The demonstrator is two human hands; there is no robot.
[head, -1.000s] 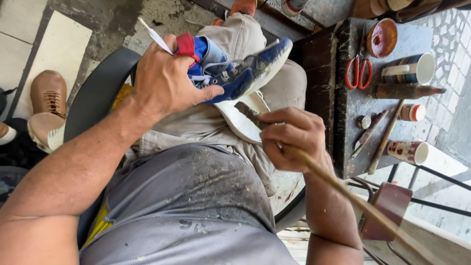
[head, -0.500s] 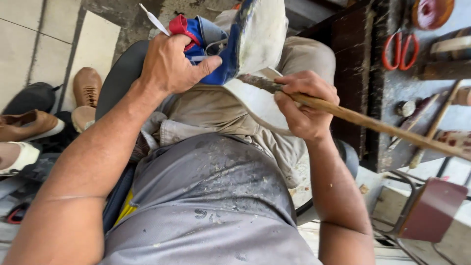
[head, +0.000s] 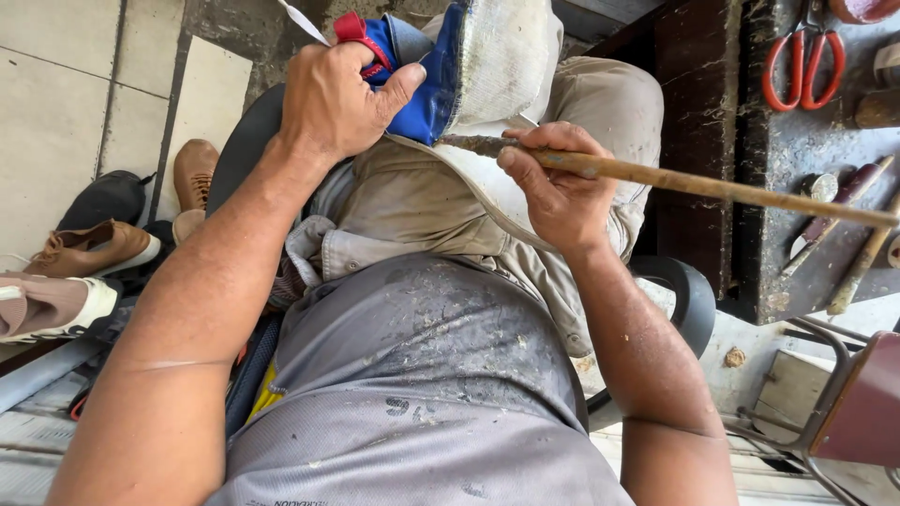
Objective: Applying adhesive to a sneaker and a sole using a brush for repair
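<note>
My left hand (head: pixel 339 98) grips a blue sneaker (head: pixel 427 70) with a red tongue, held over my lap with its worn whitish underside (head: pixel 502 56) turned toward me. A loose white sole (head: pixel 497 201) rests on my thigh under it. My right hand (head: pixel 558 178) is closed on a long wooden-handled brush (head: pixel 694 183). The brush's dark tip lies against the gap between the sneaker and the loose sole. The handle runs off to the right over the workbench.
A dark workbench (head: pixel 806 150) at right carries red-handled scissors (head: pixel 802 56), small tins and tools. Several shoes, brown (head: pixel 94 248) and tan (head: pixel 195 173), lie on the tiled floor at left. A maroon stool seat (head: pixel 858 403) stands at lower right.
The sneaker has been turned so its underside faces me. The right hand brought the brush tip up to the edge of the sole. The view shifted toward the left.
</note>
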